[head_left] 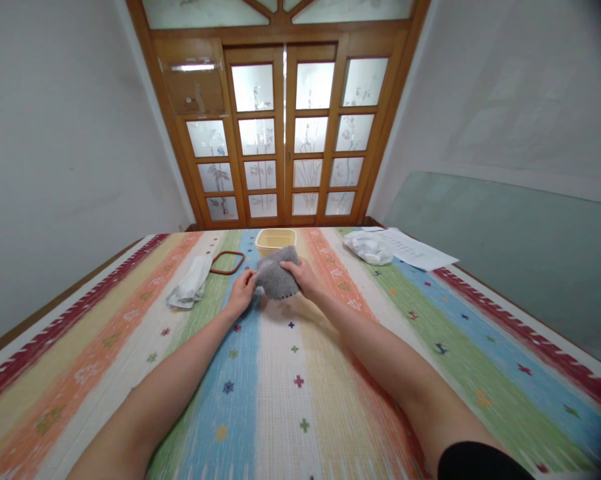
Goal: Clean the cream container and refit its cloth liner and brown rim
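A small grey cloth (276,275) with a scalloped dark edge is held up off the table, spread between my two hands. My right hand (303,277) grips its upper right part, thumb on top. At the cloth's left edge, my left hand (242,293) is closed on it; a small whitish bit beside those fingers is too unclear to name. Just behind the cloth stands a pale yellow plastic container (275,239), its lower front partly covered. To the left of the container lies a reddish-brown rounded-square ring (227,263).
A white crumpled plastic packet (190,283) lies left of my left hand. Toward the right rear are a white plastic bag (367,247) and printed paper sheets (415,248). A striped tablecloth (275,400) covers the table, with wooden glass-paned doors (285,133) beyond its far edge.
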A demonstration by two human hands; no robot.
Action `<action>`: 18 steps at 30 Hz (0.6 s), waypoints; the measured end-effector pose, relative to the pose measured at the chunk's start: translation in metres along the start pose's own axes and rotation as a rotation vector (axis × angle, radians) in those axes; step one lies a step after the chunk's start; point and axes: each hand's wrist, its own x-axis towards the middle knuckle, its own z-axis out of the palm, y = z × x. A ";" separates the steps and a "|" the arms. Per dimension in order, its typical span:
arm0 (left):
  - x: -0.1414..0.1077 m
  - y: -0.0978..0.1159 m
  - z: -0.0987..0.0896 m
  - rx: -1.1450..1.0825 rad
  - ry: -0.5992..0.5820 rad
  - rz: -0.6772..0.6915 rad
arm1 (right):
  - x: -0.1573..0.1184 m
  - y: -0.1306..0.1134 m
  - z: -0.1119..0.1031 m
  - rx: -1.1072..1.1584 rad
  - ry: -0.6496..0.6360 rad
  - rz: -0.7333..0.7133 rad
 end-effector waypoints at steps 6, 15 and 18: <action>0.000 -0.014 0.007 0.073 0.021 0.031 | -0.004 -0.063 -0.022 -0.577 0.517 -0.668; -0.001 -0.021 0.011 0.124 -0.006 0.060 | 0.025 -0.032 -0.017 -1.146 0.043 -0.763; 0.000 -0.023 0.011 0.155 0.027 0.112 | 0.030 -0.018 -0.015 -1.192 -0.014 -0.681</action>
